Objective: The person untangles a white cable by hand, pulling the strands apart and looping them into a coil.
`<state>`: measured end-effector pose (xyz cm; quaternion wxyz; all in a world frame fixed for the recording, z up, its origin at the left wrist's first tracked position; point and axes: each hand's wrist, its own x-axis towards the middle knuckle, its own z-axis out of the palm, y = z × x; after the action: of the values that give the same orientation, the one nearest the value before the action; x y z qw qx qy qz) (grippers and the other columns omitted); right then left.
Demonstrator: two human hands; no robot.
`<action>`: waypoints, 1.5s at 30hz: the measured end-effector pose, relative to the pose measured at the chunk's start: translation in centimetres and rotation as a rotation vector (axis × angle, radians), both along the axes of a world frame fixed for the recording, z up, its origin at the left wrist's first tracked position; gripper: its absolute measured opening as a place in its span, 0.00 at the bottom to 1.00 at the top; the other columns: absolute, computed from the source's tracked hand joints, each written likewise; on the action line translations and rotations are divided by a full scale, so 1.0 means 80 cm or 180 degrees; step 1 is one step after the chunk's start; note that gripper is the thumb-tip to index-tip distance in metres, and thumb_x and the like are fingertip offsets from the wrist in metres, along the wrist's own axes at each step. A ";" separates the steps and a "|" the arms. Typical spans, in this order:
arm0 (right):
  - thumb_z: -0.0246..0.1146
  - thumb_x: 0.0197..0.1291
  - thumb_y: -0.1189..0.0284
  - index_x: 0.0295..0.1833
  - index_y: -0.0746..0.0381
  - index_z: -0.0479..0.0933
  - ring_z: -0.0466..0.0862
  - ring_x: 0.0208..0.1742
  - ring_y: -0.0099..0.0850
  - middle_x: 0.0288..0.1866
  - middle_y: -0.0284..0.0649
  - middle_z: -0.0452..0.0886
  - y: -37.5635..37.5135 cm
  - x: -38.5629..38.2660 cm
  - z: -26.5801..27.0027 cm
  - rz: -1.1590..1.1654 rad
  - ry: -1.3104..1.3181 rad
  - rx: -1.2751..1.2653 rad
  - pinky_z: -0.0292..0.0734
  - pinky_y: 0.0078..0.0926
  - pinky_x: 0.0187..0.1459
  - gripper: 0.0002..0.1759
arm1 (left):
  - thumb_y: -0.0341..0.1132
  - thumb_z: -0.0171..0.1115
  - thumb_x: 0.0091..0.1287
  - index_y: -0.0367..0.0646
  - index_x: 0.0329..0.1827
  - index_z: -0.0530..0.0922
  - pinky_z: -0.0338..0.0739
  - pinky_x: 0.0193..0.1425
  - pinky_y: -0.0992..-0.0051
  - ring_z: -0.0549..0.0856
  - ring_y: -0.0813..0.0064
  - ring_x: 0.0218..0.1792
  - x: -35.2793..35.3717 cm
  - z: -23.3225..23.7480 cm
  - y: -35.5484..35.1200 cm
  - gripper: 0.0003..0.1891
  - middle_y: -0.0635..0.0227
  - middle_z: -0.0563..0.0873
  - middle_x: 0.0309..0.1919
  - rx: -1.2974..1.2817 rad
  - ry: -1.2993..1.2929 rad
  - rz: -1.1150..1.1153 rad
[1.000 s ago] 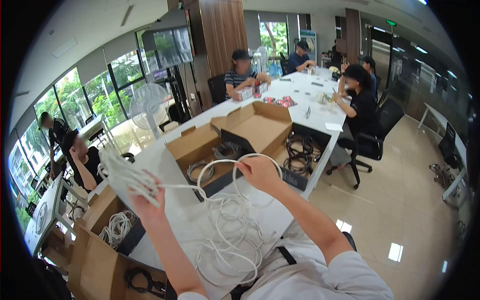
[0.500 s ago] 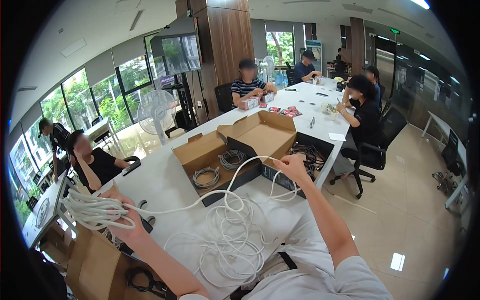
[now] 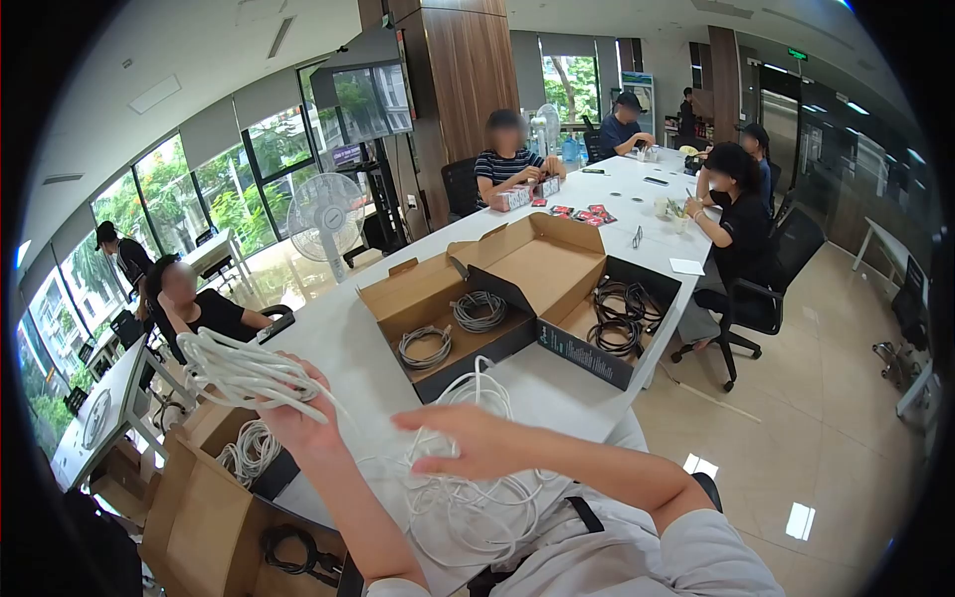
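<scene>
My left hand [image 3: 301, 403] is raised at the left, its fingers wrapped round a thick, looped bundle of white cable [image 3: 239, 370]. Below and to the right, my right hand [image 3: 473, 440] hovers over a loose tangle of white cable [image 3: 473, 522] on the white table [image 3: 333, 323]. Its thumb and fingers are apart, slightly blurred, with nothing visible between them. Part of the tangle is hidden behind that hand and forearm.
Beyond the tangle, one open box [image 3: 477, 360] contains grey cable coils [image 3: 426, 347]; another box [image 3: 585, 360] contains black cables [image 3: 622, 318]. At lower left, further open boxes [image 3: 204, 507] hold white and black cables. Several people sit around the table.
My right hand has let go of the stretched cable and swung left and down over the tangle. My left hand has moved up and right with the bundle.
</scene>
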<state>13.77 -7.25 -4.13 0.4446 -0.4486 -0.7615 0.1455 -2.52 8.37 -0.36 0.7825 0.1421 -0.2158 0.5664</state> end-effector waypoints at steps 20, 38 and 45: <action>0.62 0.56 0.72 0.38 0.62 0.77 0.81 0.31 0.42 0.27 0.47 0.79 -0.033 0.077 -0.048 -0.0695 -0.0383 -0.1010 0.74 0.35 0.33 0.06 | 0.27 0.61 0.57 0.42 0.29 0.74 0.69 0.31 0.79 0.71 0.80 0.23 -0.024 -0.002 0.030 0.03 0.73 0.76 0.22 -0.0109 0.0229 0.0320; 0.58 0.61 0.76 0.47 0.61 0.76 0.74 0.26 0.26 0.23 0.33 0.73 -0.022 0.210 -0.073 -0.1933 -0.0100 -0.0693 0.71 0.26 0.31 0.09 | 0.29 0.58 0.63 0.42 0.30 0.73 0.72 0.31 0.78 0.73 0.77 0.21 -0.062 0.002 0.027 0.04 0.70 0.77 0.23 -0.0108 0.0234 0.1201; 0.54 0.70 0.67 0.44 0.64 0.73 0.60 0.17 0.15 0.18 0.24 0.63 -0.061 0.213 -0.012 0.0477 0.2218 -0.1839 0.53 0.17 0.18 0.11 | 0.22 0.48 0.64 0.46 0.27 0.67 0.66 0.30 0.83 0.67 0.80 0.20 -0.009 0.014 0.007 0.09 0.74 0.73 0.22 -0.0206 0.0585 0.2626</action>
<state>30.82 -12.11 -5.06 0.5192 -0.4222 -0.5251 0.5259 -3.25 8.93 0.78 0.5103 0.2419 -0.0522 0.8236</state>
